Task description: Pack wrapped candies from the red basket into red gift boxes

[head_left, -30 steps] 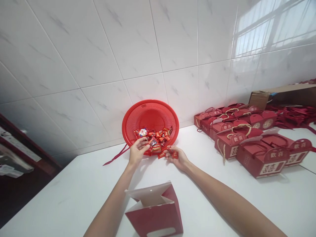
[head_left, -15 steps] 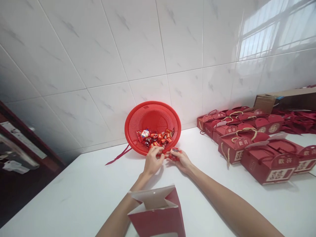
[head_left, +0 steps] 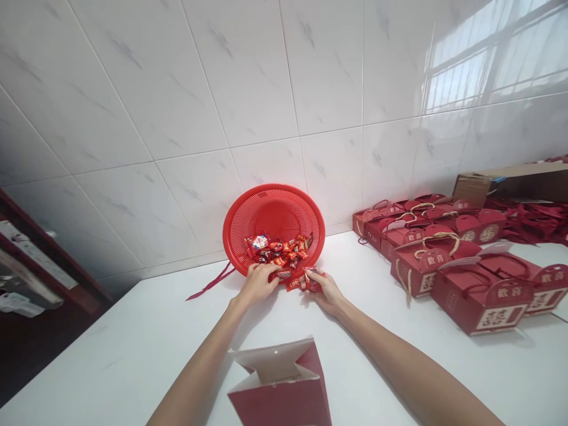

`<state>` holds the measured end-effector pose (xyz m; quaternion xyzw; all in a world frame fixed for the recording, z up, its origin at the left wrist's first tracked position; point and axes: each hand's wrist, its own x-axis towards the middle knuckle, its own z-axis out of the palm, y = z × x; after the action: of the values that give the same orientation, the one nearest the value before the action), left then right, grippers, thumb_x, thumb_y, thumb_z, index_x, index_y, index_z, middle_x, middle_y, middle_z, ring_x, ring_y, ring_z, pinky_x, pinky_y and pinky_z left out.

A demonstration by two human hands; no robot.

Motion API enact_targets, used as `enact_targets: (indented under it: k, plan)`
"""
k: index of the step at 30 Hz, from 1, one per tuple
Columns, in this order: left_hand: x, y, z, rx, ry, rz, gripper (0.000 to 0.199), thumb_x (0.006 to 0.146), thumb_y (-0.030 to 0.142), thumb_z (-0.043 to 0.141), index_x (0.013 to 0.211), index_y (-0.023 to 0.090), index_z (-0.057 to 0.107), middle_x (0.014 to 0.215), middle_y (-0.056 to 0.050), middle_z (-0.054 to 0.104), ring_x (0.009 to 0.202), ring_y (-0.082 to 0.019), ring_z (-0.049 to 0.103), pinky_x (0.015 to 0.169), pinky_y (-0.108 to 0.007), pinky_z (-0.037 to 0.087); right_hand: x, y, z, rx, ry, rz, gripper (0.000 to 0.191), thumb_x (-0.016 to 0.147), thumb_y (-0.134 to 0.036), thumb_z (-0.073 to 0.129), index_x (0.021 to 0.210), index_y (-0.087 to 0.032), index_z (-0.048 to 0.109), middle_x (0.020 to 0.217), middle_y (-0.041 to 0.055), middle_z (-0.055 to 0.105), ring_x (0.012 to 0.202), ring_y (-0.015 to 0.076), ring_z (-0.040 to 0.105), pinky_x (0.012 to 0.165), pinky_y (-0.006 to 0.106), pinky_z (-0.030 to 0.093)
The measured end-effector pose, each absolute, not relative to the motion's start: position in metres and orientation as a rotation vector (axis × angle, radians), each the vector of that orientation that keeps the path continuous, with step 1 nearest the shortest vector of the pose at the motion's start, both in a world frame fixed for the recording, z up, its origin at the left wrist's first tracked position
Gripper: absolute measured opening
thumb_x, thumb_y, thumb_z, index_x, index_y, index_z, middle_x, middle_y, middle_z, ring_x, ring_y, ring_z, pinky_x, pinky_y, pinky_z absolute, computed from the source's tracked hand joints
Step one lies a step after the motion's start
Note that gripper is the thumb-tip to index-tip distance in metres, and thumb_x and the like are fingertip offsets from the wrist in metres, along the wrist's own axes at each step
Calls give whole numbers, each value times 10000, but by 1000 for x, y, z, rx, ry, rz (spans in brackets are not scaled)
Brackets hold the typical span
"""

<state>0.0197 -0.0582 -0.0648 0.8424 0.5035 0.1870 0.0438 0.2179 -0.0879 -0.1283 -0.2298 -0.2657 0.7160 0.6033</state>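
A red plastic colander (head_left: 231,216) leans on its side against the wall, its mouth facing me, with several wrapped candies (head_left: 288,248) heaped in its lower part. At the colander's lower lip, my left hand (head_left: 260,283) has its fingers and thumb closed around the end of a red wrapped candy (head_left: 283,275). My right hand (head_left: 329,294), just right of it, is closed on several red wrapped candies (head_left: 312,278). Between my forearms stands a dark red paper box (head_left: 281,402), its top open and its inside hidden low down.
Several red gift boxes (head_left: 481,290) with cord handles stand in rows on the right of the white table (head_left: 133,355). Behind them is a cardboard box (head_left: 473,188) beside a pile of dark red ribbons (head_left: 528,222). The tiled wall (head_left: 186,189) borders the table's back.
My left hand has moved left, away from my right hand, to a candy at the colander's lip. My right hand keeps its candies in nearly the same place.
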Motion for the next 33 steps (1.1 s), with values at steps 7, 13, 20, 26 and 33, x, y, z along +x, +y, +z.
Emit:
enact_targets:
  k: [7,13,20,26,33]
  plan:
    - [14,-25,-11,2496,1730,1255,332,847,261,523,1119,227,710,1170,-77,718,1162,-279,608,1043,-409,434,217,-91,-126,-515,-655,1664,243,714,-273,807,776,-160,601,655,39,711,520,113,620,432,173,439]
    - [33,-9,-14,2646,1496,1147,263,833,190,517,989,193,729,1139,-82,704,1082,-237,648,1008,-370,484,217,-89,-127,-538,-567,1709,148,743,-222,734,769,-147,609,661,61,721,509,134,625,437,200,468]
    - [75,-12,-50,2659,1273,877,258,843,174,537,999,201,740,1094,-68,723,1012,-228,675,956,-379,518,221,-87,-125,-549,-438,1776,200,798,-177,495,798,-78,668,742,139,736,630,203,696,598,307,581]
    - [89,-3,-53,2661,1185,803,293,835,128,530,1024,197,743,1081,-74,726,1035,-223,661,988,-375,498,219,-87,-124,-534,-366,1789,225,804,-173,475,821,-76,678,786,152,744,693,212,711,697,342,587]
    - [109,6,-55,2687,1248,643,282,859,260,574,1065,223,764,1410,-98,564,1338,-282,492,1122,-430,392,216,-85,-130,-547,-372,1779,124,771,-163,546,801,-115,656,734,106,740,646,190,681,658,330,569]
